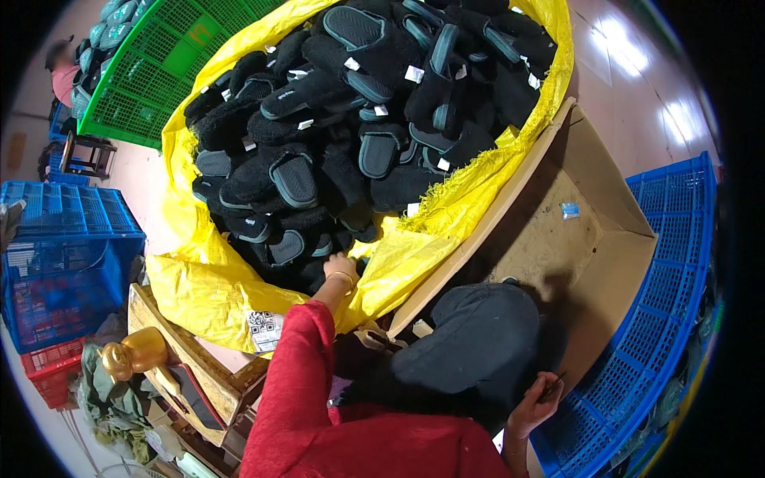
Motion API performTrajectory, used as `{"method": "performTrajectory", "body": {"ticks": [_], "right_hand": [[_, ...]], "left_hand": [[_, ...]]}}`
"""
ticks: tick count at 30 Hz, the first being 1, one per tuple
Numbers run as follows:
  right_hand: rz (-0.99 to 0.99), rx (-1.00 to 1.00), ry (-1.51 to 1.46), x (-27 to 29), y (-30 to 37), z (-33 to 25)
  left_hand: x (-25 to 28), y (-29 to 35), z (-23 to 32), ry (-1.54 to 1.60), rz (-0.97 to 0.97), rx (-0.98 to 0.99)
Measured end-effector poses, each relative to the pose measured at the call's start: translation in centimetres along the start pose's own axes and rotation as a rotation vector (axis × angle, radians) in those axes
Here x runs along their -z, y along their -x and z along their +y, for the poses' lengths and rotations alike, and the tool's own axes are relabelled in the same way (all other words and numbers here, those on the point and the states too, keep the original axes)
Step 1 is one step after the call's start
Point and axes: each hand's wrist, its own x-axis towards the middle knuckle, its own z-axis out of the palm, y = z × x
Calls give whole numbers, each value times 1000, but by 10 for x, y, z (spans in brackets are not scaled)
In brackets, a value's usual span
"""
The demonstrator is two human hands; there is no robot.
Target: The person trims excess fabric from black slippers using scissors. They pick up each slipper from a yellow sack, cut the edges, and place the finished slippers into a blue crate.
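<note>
A big yellow woven sack stands open in front of me, heaped with black fuzzy slippers that have dark grey soles and small white tags. My left hand reaches over the sack's near edge into the lowest slippers. Its fingers curl down among them, and what they grip is hidden. Lower right, beside my knee, my right hand is closed around a small dark thing, mostly covered by the fingers, whose kind I cannot make out.
A cardboard box with a small blue packet inside stands right of the sack. Blue plastic crates lie beyond it. At left are a green crate, blue baskets and a wooden stand with a golden figurine. Another person is far left.
</note>
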Motion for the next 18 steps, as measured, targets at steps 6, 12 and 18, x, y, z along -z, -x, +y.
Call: {"method": "performTrajectory", "body": {"ticks": [6, 12, 18], "right_hand": [[-79, -150, -193, 5, -5, -16], [-212, -347, -350, 22, -22, -36], [-355, -376, -637, 30, -36, -70]], "left_hand": [[131, 48, -42, 753, 597, -261], [235, 180, -23, 1601, 410, -701], [229, 248, 31, 1610, 321, -1520]]}}
